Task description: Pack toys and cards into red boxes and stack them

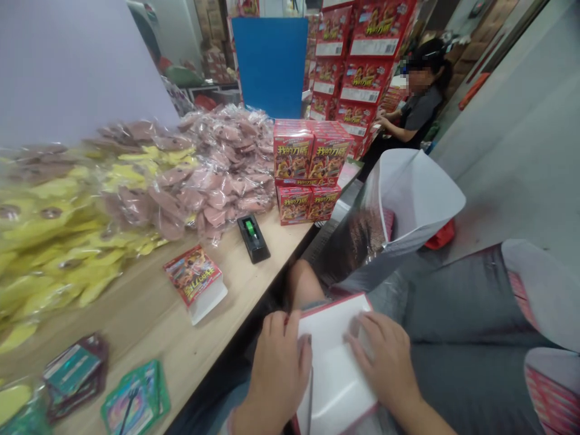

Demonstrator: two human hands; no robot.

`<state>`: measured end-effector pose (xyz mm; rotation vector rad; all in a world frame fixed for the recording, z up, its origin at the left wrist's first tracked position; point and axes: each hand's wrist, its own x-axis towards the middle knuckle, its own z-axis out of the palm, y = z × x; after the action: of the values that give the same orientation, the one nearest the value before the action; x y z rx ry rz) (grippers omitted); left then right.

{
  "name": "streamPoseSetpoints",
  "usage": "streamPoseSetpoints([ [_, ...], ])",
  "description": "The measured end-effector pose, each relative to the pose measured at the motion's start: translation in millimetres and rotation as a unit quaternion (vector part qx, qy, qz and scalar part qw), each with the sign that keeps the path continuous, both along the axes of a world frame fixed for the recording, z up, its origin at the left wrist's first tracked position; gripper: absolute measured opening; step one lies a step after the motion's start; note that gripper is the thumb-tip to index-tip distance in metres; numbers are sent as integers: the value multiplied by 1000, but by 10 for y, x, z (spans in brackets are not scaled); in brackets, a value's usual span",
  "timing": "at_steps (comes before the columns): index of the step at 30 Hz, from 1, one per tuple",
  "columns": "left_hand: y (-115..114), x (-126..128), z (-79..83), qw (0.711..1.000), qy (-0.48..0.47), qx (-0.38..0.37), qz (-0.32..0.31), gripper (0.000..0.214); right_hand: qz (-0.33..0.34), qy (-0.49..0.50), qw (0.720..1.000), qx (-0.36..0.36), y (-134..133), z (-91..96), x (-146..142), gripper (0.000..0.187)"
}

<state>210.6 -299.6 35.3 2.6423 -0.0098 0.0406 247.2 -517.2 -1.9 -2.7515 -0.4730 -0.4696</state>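
Note:
A cardboard box (338, 368), white on the inside with red edges, lies over my lap at the lower middle. My left hand (281, 362) grips its left side, the thumb lying over the white face and the other fingers at the far edge. On the right side, my right hand (383, 356) holds the box with bent fingers on the white surface, slightly blurred. To the left on the table (217, 338) lies a small red printed box (194, 278) with its white end flap open. Behind it stands a black tape dispenser (254, 238) with a green roll.
Bagged pink pieces (217, 175) and yellow pieces (58, 229) heap along the table. Stacked red boxes (308, 172) stand at its right end. Card stacks (136, 399) lie near left. Large open sacks (403, 211) stand right; a co-worker (421, 96) sits beyond.

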Motion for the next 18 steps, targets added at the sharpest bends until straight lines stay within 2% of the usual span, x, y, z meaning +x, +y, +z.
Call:
streamPoseSetpoints([
  [2,31,-49,-25,999,-25,-23,0,31,-60,43,993,95,-121,-3,-129,56],
  [3,40,-69,-43,999,-39,-32,3,32,-114,89,976,163,-156,-8,-214,69],
  [4,42,-86,-62,998,-51,-39,8,32,-177,145,942,247,-162,-14,-301,77],
  [5,40,-101,-82,997,-60,-43,13,33,-235,211,885,342,-135,-16,-377,79],
  [6,37,-114,-101,997,-65,-48,18,34,-281,279,808,436,-79,-9,-431,76],
  [8,50,-140,-128,995,-69,-67,34,34,-314,391,641,582,78,74,-442,67],
  [9,77,-151,-132,993,-70,-85,49,35,-305,415,588,624,154,164,-399,64],
  [10,125,-159,-126,989,-68,-113,66,37,-289,412,573,647,216,289,-333,62],
  [11,193,-160,-108,984,-56,-153,74,38,-268,385,600,647,261,443,-256,62],
  [12,278,-151,-77,976,-32,-206,67,41,-237,344,663,621,295,613,-180,62],
  [13,373,-129,-34,961,-7,-274,46,46,-185,300,746,564,328,779,-115,60],
  [14,471,-95,16,935,14,-354,12,53,-108,259,833,477,372,923,-70,58],
  [15,560,-49,67,898,31,-438,-25,63,-12,228,904,362,438,1027,-47,56],
  [16,634,5,110,856,42,-512,-50,72,88,201,948,232,531,1080,-47,56],
  [17,687,60,137,824,45,-563,-50,80,186,182,960,104,645,1081,-68,54],
  [18,718,111,145,807,48,-588,-26,85,266,165,950,6,767,1036,-101,51],
])
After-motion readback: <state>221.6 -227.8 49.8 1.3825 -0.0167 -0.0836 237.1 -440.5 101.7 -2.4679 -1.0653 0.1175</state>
